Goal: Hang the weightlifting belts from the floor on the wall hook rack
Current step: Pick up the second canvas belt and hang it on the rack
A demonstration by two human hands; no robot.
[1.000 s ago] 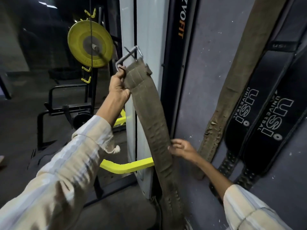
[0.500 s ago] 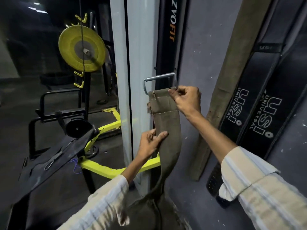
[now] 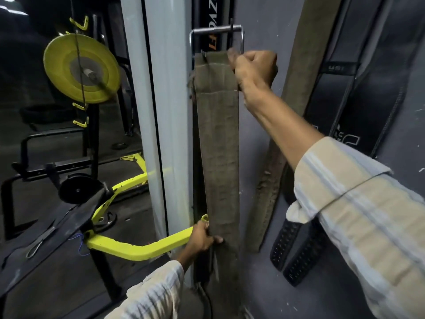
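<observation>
Both the right hand and left hand grip the worn, stitched olive belt.

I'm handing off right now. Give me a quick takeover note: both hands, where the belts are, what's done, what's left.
Right hand: gripping the top end of the olive belt just under its metal buckle, held up against the wall.
Left hand: pinching the same belt's edge low down, steadying it.
Done: one tan belt and two black belts hang on the wall to the right.
Left: hook the buckle on the rack, which is out of view above, then let go. Whether more belts lie on the floor cannot be seen.
</observation>
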